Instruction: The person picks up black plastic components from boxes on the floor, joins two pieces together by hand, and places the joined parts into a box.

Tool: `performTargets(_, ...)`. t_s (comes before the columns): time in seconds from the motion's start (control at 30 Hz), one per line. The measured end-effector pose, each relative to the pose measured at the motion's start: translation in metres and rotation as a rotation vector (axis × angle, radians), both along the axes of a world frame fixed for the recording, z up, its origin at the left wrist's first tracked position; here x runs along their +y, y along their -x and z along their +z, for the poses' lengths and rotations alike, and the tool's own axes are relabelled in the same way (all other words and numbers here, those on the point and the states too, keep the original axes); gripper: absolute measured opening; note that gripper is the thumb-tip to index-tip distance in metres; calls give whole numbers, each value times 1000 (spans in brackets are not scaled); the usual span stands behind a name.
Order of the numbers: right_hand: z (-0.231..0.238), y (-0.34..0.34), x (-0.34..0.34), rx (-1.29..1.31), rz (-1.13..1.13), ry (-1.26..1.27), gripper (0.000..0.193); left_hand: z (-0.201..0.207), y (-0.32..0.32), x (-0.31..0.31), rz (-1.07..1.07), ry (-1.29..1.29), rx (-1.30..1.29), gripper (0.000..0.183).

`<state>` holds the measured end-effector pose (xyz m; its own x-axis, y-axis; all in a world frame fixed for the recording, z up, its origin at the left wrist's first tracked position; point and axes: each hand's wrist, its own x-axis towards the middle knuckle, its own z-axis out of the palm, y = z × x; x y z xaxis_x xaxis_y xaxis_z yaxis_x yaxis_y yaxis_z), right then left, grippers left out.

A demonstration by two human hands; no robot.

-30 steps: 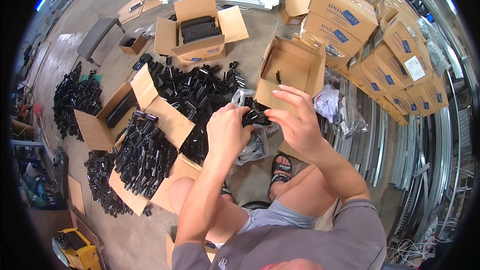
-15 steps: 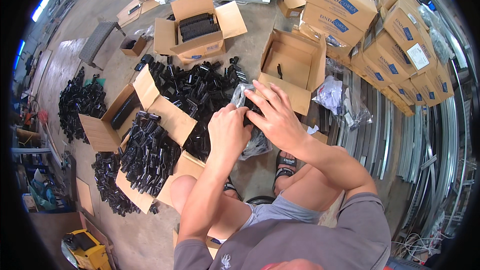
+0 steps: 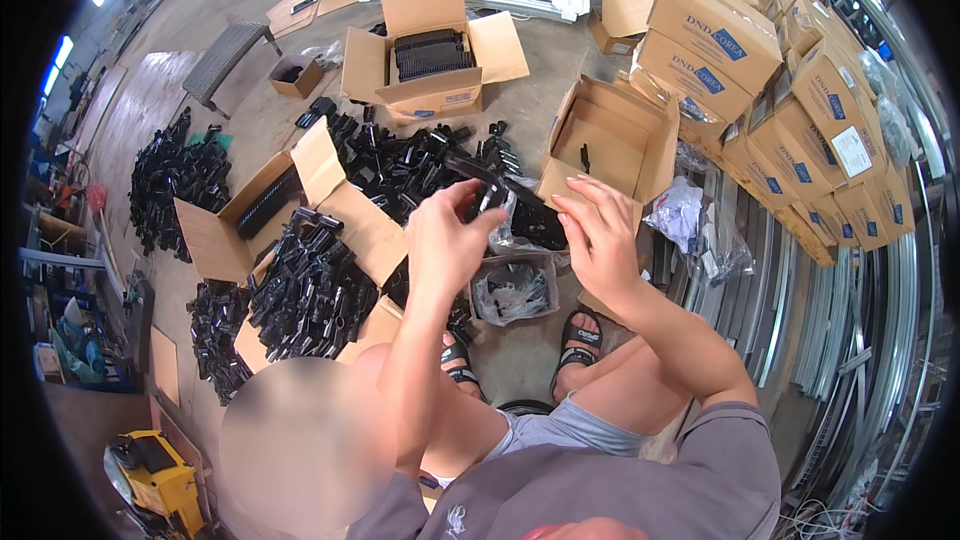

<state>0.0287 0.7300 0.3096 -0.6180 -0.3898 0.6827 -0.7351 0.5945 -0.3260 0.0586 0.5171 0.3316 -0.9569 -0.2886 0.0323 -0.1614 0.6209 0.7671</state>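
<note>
My left hand (image 3: 448,242) pinches a long black part (image 3: 478,172) with a short arm, slightly blurred, raised above the floor. Close to the right end of that part is my right hand (image 3: 605,248), its fingers stretched and apart; whether a fingertip touches the part I cannot tell. Below my hands, between my feet and the black pile, stands a small plastic-lined box (image 3: 515,290) with little pieces inside. Beyond my left hand spreads a pile of black parts (image 3: 385,155). An open carton (image 3: 618,135) past my right hand holds a single black piece.
Another open carton (image 3: 430,90) contains neat rows of black parts. To my left are a tipped carton (image 3: 225,230) and a heap of black pieces (image 3: 310,285). Stacked closed cartons (image 3: 712,35) and long metal profiles (image 3: 790,310) lie right. A blurred patch covers the lower left.
My hands have moved apart, the right one away to the right. The black part, mostly hidden between them before, now shows in my left hand. The lined box below has come into sight.
</note>
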Motion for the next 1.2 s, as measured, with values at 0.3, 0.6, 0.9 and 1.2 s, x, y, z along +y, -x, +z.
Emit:
performTargets(0.3, -144, 3, -6, -897, 290, -825, 18, 1, 2, -35, -91, -1341, 18, 25)
performTargets(0.6, -319, -48, -95, -1172, -16, -774, 26, 0, -16, -62, -64, -1515, 80, 40)
performTargets(0.9, -335, -44, -77, -1117, -124, -808, 27, 7, -3, -50, -114, -1556, 73, 27)
performTargets(1.2, -295, -59, -90, -1185, -67, -825, 29, 8, -2, -38, -68, -1468, 17, 22)
